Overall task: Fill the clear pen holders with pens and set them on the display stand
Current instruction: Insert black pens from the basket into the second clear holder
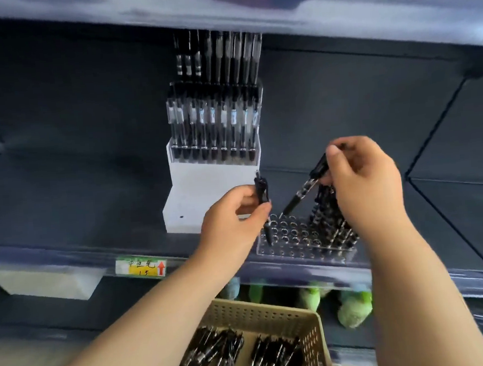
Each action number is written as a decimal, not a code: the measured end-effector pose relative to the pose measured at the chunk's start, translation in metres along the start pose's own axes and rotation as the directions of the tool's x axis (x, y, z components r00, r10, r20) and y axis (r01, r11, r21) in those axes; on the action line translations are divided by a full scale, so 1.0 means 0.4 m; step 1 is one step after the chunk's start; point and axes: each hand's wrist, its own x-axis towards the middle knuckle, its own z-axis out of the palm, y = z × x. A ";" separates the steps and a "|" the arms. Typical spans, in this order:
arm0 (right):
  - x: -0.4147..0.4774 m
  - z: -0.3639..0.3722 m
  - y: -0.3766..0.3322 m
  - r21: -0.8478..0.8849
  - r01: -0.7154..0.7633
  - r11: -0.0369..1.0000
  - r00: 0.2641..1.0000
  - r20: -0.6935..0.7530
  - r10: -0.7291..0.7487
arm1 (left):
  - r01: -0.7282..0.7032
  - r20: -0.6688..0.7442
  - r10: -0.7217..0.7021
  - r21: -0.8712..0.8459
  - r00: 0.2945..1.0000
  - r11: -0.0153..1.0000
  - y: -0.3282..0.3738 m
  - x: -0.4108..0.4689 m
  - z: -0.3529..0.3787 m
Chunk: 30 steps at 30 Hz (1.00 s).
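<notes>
A clear pen holder [302,245] with rows of holes sits at the front edge of the dark shelf; its right side holds several black pens [330,219]. My left hand [231,220] pinches one upright black pen [262,192] whose tip stands in a hole at the holder's left. My right hand [363,180] grips a bunch of black pens and pinches one slanted pen [306,187] pointing down at the holder. Behind stands the white display stand [204,194], carrying a clear holder full of pens [216,121].
A beige perforated basket [272,318] with several loose black pens sits below, near me. A yellow price tag [142,267] is on the shelf edge. Green items [353,309] lie on the lower shelf. An upper shelf [251,13] overhangs the stand.
</notes>
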 end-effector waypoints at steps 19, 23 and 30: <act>0.054 -0.061 0.109 -0.218 0.037 0.975 0.980 0.197 0.007 | -0.017 0.129 0.032 -0.117 0.991 0.993 -0.040 0.082 0.102; 0.056 -0.070 0.113 -0.242 0.037 0.970 0.980 0.199 0.012 | -0.014 0.096 0.030 -0.158 0.995 0.987 -0.041 0.087 0.105; 0.059 -0.067 0.109 -0.255 0.037 0.966 0.979 0.204 0.017 | 0.002 0.094 0.015 -0.182 0.995 0.983 -0.044 0.083 0.107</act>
